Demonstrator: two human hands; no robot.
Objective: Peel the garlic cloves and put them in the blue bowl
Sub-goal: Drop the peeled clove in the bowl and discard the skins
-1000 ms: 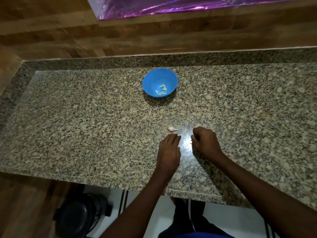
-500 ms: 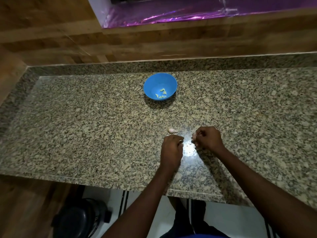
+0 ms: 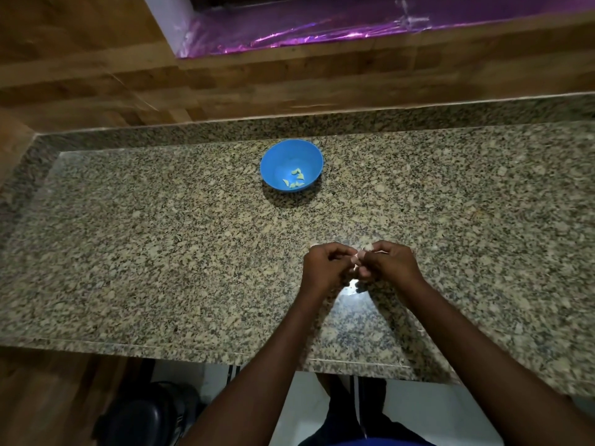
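Hands now joined, left hand (image 3: 325, 268), right hand (image 3: 386, 263) (both pinching garlic clove (image 3: 360, 257))

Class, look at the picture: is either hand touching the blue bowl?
Apart. The head view shows a wide stretch of bare granite counter between the blue bowl and both the left hand and right hand.

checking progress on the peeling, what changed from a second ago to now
The left hand took up the clove that lay on the counter and closed in against the right hand; both now pinch garlic together. The blue bowl and its peeled cloves stayed put.
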